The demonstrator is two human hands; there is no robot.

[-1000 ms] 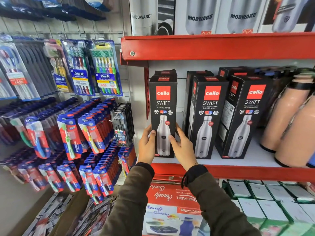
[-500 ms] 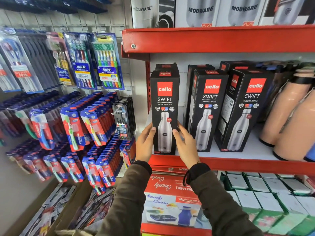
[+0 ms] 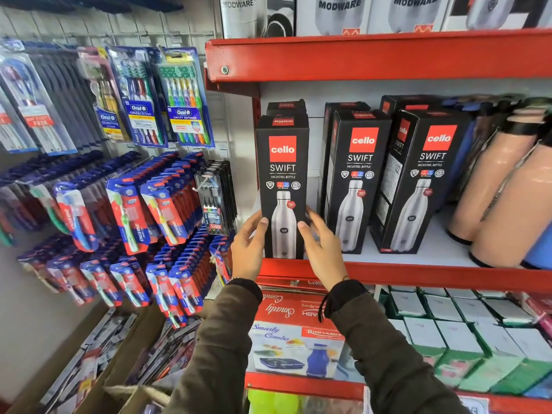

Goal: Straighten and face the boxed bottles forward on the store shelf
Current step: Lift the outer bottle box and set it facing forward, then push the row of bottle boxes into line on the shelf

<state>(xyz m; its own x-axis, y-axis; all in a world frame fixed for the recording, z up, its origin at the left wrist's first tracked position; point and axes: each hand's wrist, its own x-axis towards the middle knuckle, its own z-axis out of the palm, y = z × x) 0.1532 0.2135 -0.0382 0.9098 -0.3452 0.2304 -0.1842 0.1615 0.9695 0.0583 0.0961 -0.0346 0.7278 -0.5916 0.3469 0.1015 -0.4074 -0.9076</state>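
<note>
Three black Cello Swift bottle boxes stand at the front of the red shelf point(image 3: 418, 274). The left box point(image 3: 282, 171) faces squarely forward at the shelf's left end. My left hand point(image 3: 249, 249) grips its lower left edge and my right hand point(image 3: 321, 249) grips its lower right edge. The middle box point(image 3: 357, 180) is turned slightly, showing a sliver of its left side. The right box point(image 3: 424, 180) is angled, with its left side panel in view. More black boxes stand behind them.
Tall peach flasks point(image 3: 501, 198) lean at the shelf's right end. Toothbrush packs point(image 3: 167, 97) hang on the grid wall to the left, close to the left box. Modware boxes point(image 3: 340, 13) fill the upper shelf. Combo boxes point(image 3: 295, 333) and white-green cartons point(image 3: 466, 333) sit on the shelf below.
Both hands stay on the left box's lower edges. The box's front has turned a little straighter; my thumbs now rest on its front face. The camera view shifted slightly.
</note>
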